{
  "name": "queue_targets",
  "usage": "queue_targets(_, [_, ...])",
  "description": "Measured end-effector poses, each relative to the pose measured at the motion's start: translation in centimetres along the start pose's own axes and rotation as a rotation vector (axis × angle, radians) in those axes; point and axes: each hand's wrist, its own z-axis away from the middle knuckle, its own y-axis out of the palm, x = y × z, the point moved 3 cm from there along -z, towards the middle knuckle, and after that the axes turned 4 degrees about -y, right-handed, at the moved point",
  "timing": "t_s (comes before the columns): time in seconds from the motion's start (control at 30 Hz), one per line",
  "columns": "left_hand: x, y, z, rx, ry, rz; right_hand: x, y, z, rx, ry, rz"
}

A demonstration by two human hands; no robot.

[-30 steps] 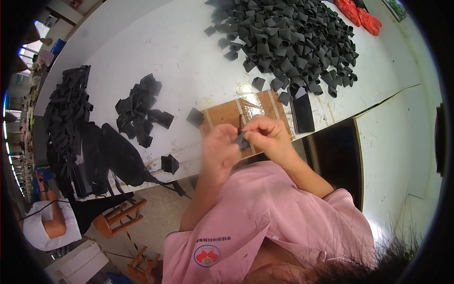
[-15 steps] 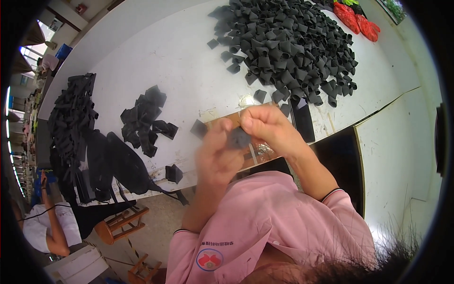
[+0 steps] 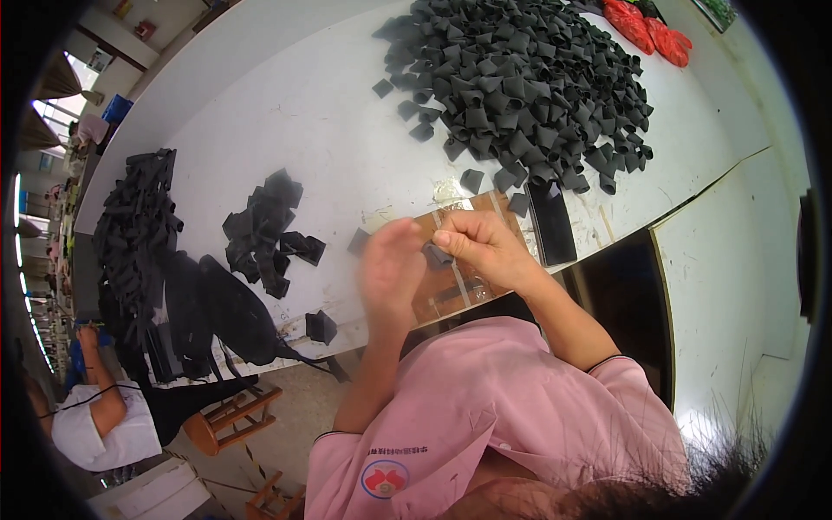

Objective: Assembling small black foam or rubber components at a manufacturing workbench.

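A small dark grey piece of folded fabric-like material [image 3: 438,255] is pinched between the thumb and fingers of my right hand [image 3: 492,246]. Just left of it is my left hand [image 3: 392,276], smeared by motion, so its finger positions are unclear. Both hands are over a brown board [image 3: 431,308] with strips of clear tape, at the table's near edge. A loose dark piece [image 3: 357,242] lies beside my left hand, and another [image 3: 517,204] sits by the board's right corner.
A large heap of dark folded pieces [image 3: 529,95] covers the far table. Leftward are a smaller pile [image 3: 264,225], dark strips [image 3: 134,225] and black padded items [image 3: 230,308]. A flat black slab [image 3: 552,227] lies right of the board. A person in white [image 3: 108,425] is near a wooden stool [image 3: 230,420].
My left hand has drawn slightly away from the dark piece, which was between both hands. The right hand keeps its pinch, and the view has shifted a little.
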Motion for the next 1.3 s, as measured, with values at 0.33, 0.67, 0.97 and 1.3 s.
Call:
queue_targets(0.33, [-2.7,0.3,-0.3,0.135,0.366,-0.517,-3.2,0.6,-0.8,0.055,0.033,-0.173])
queue_targets(0.67, [-1.2,-1.6,0.7,-0.079,0.132,0.093,3.4,1.6,1.8,-0.279,-0.675,0.642])
queue_targets(0.97, [0.7,-1.9,1.7,-0.147,0.067,0.13,0.9,1.0,1.2,-0.199,-0.72,0.677])
queue_targets(1.3, [-2.9,0.2,0.2,0.035,0.307,-0.452,1.2,0.3,0.8,-0.121,-0.535,0.374])
